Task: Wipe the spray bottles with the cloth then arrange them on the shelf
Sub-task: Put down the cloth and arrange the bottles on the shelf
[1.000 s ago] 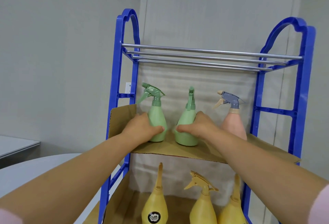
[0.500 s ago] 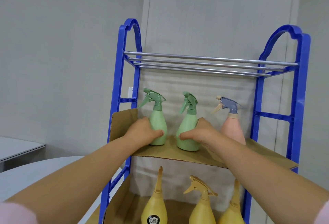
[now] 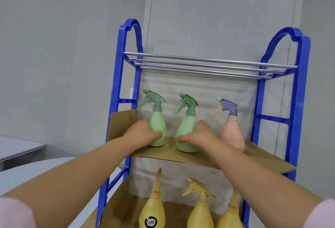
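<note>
Two green bottles (image 3: 157, 119) (image 3: 186, 126) have left hand (image 3: 143, 133) and right hand (image 3: 197, 135) fingers (image 3: 156, 134) curled round them; yellow bottle's (image 3: 153, 206) label (image 3: 150, 221) shows "Q".

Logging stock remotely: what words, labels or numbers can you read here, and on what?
"Q": round black label on the left yellow bottle; its smaller print is too blurred to read.
No text shows on the left green bottle, right green bottle, pink bottle or blue rack.

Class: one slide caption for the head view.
Left hand grips left green bottle, right hand grips right green bottle, beside pink bottle on blue shelf.
</note>
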Motion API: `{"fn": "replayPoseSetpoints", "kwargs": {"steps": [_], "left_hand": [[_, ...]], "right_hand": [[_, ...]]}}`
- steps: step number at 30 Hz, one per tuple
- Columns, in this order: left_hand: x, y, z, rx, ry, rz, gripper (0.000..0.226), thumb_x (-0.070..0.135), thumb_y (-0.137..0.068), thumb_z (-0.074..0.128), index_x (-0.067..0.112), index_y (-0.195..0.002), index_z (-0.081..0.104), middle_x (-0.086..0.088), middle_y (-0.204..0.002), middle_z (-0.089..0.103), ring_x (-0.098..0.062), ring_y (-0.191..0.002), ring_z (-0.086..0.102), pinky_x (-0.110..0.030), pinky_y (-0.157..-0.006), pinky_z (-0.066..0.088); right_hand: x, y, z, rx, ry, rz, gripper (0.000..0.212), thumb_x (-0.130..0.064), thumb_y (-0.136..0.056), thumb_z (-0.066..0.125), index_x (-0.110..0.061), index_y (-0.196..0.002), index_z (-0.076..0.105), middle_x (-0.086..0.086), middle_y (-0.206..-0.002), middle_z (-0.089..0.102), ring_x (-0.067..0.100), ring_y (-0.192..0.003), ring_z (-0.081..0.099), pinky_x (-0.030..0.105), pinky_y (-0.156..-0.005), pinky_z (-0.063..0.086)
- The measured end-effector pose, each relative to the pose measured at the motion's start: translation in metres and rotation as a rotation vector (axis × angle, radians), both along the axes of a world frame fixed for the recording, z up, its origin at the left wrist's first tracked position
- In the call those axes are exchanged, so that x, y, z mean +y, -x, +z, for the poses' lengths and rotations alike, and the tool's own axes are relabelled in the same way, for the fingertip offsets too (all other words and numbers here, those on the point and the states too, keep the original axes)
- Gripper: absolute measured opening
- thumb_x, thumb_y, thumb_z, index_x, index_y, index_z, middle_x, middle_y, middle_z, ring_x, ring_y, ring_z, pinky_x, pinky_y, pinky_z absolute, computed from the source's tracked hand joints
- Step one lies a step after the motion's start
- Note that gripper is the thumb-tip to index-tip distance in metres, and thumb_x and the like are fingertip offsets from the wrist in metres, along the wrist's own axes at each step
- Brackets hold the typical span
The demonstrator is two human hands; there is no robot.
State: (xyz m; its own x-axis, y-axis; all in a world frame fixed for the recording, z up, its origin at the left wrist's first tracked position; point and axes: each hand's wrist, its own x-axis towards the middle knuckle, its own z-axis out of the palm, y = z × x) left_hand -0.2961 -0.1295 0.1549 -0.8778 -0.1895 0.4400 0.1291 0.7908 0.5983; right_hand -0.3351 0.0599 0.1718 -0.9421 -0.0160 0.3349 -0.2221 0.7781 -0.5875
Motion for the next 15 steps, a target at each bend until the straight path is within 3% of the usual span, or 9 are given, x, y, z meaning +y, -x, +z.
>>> {"fn": "replayPoseSetpoints", "kwargs": {"steps": [8, 15], "left_hand": [[-0.0009, 0.0045, -0.001, -0.003, 0.001, -0.006, 0.052, 0.044, -0.078, 0.066, 0.012, -0.115, 0.053, -0.006, -0.106, 0.06, -0.019, -0.091, 0.06, -0.038, -0.08, 0.054], [0.0013, 0.0029, 0.0001, 0.011, 0.007, 0.052, 0.071, 0.048, -0.063, 0.077, 0.012, -0.117, 0.049, -0.007, -0.112, 0.05, -0.023, -0.099, 0.055, -0.041, -0.085, 0.051]], "right_hand": [[-0.0021, -0.0007, 0.0004, 0.002, -0.029, -0.024, 0.095, -0.054, -0.059, 0.083, -0.008, -0.129, 0.037, 0.01, -0.129, 0.045, 0.029, -0.121, 0.047, 0.041, -0.099, 0.045], [0.0017, 0.001, 0.0019, -0.085, 0.176, 0.094, 0.08, -0.029, -0.062, 0.086, -0.01, -0.125, 0.04, 0.01, -0.124, 0.051, 0.027, -0.112, 0.053, 0.039, -0.09, 0.05]]}}
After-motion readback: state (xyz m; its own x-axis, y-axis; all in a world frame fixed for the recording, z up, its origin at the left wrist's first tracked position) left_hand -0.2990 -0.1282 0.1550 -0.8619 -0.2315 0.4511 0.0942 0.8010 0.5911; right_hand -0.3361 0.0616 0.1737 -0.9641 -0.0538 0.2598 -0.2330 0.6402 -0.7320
